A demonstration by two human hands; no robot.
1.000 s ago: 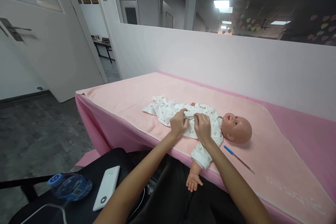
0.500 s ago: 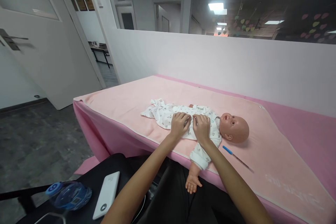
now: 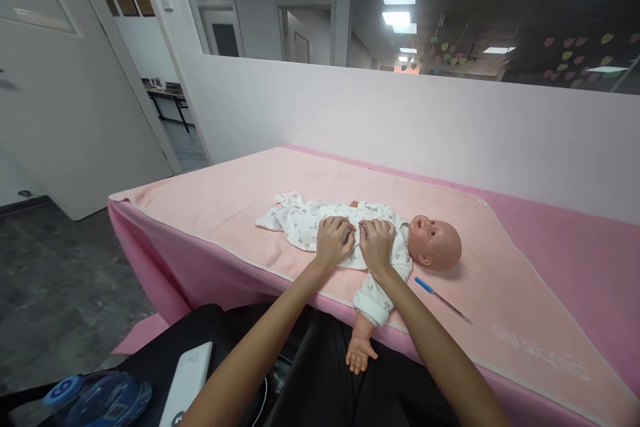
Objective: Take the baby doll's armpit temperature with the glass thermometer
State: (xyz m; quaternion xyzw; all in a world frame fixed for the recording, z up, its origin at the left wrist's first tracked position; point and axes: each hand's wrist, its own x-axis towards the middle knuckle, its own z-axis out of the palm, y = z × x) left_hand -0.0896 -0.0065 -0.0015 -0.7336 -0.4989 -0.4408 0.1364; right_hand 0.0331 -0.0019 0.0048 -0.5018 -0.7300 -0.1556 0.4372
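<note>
A baby doll [image 3: 436,245] lies on its back across the pink table, its head to the right. It wears a white patterned outfit [image 3: 299,221] that reaches past where its legs lie. My left hand [image 3: 333,241] rests over the belly with fingers curled onto the cloth. Close to its right, my right hand [image 3: 376,245] pinches the cloth at the chest. A narrow gap separates the two sets of fingertips. The doll's near arm [image 3: 361,347] hangs over the table's front edge, palm up, in a white sleeve.
A blue-capped pen-like stick [image 3: 443,299] lies beside the doll's head on the pink cloth [image 3: 500,273]. At lower left, a black chair holds a white power bank [image 3: 187,380] and a water bottle [image 3: 100,400]. A white wall [image 3: 400,120] with a window stands behind the table.
The view has shifted slightly, so everything on the table appears a little further left. Both hands stay at the front of the outfit, with little visible movement.
</note>
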